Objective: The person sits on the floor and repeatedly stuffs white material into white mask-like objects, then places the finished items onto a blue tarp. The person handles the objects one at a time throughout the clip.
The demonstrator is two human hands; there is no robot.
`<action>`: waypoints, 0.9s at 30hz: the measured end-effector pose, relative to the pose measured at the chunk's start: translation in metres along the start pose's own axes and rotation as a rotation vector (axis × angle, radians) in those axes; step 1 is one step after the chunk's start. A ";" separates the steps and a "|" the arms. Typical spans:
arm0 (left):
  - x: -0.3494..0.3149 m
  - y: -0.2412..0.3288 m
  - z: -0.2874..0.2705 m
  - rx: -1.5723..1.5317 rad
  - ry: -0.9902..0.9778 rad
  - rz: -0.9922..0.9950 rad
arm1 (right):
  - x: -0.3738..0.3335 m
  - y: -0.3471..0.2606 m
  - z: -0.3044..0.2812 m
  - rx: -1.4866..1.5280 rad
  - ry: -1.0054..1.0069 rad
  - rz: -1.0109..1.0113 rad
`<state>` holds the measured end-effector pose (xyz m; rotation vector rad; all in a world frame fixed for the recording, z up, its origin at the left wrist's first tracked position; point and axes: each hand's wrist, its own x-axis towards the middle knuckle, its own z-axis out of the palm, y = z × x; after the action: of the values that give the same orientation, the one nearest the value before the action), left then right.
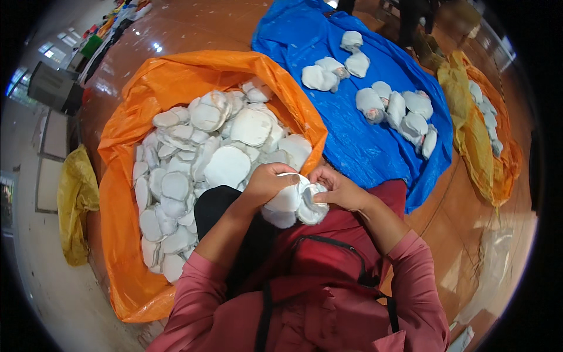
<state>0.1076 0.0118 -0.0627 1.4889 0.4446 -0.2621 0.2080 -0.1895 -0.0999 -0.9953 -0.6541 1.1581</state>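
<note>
Above my lap, both hands grip a white fabric pad (285, 201), which looks folded or partly opened into rounded halves. My left hand (268, 185) pinches its upper left side, thumb on top. On the other side, my right hand (338, 189) has its thumb pressed into the pad's opening, with the fingers behind it. Just beyond my left hand, a big orange sack (117, 193) with rolled-down sides holds a heap of similar flat white pads (228, 166). Whether the held piece is one pad or several stacked together, I cannot tell.
A blue tarp (358, 149) lies ahead to the right, with small bundles of white pads (414, 125) on it. Farther right stands a yellow and orange sack (463, 126) with more white pieces. A yellow bag (77, 205) leans at the left wall. Someone's dark-clothed legs (415, 23) show at the back.
</note>
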 end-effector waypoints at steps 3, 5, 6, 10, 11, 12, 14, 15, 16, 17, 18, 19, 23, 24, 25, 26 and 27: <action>0.004 -0.001 0.003 0.080 -0.022 0.050 | -0.005 -0.001 0.005 -0.119 0.025 0.010; 0.007 -0.004 0.004 0.057 -0.029 0.055 | -0.003 0.007 0.004 -0.122 0.111 0.000; 0.009 -0.005 0.005 -0.006 -0.032 0.037 | -0.001 0.010 0.004 -0.122 0.153 -0.004; 0.012 -0.012 0.006 -0.023 -0.019 0.091 | 0.003 0.016 -0.002 0.008 0.226 0.074; 0.012 -0.011 0.007 -0.009 -0.021 0.095 | 0.005 0.019 -0.005 -0.057 0.257 0.069; 0.011 -0.010 0.009 0.004 -0.023 0.100 | 0.005 0.022 -0.007 -0.065 0.278 0.070; 0.009 -0.005 0.010 0.051 -0.029 0.101 | 0.005 0.024 -0.008 -0.083 0.318 0.074; 0.008 -0.002 0.010 0.084 -0.035 0.098 | 0.004 0.023 -0.008 -0.141 0.320 0.060; 0.008 -0.001 0.010 0.117 -0.040 0.094 | 0.003 0.022 -0.007 -0.199 0.320 0.046; 0.007 -0.001 0.010 0.130 -0.029 0.086 | 0.002 0.021 -0.005 -0.257 0.320 0.031; 0.007 -0.002 0.010 0.143 -0.019 0.077 | 0.000 0.023 -0.005 -0.313 0.340 0.010; 0.006 -0.003 0.010 0.156 -0.009 0.069 | -0.001 0.025 -0.005 -0.370 0.360 -0.012; 0.006 -0.005 0.007 0.164 0.040 0.119 | -0.002 0.017 -0.003 -0.599 0.364 -0.107; 0.006 -0.009 0.004 0.148 0.042 0.133 | -0.002 0.017 -0.003 -0.598 0.328 -0.129; 0.005 -0.011 0.003 0.132 0.045 0.147 | -0.003 0.018 -0.003 -0.596 0.293 -0.150; 0.003 -0.013 0.003 0.154 0.051 0.146 | -0.001 0.019 -0.001 -0.589 0.251 -0.174; 0.002 -0.013 0.003 0.176 0.057 0.145 | -0.003 0.011 0.000 -0.614 0.213 -0.156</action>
<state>0.1041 0.0085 -0.0752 1.6963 0.3641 -0.1467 0.2018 -0.1912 -0.1098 -1.5297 -0.9216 0.7052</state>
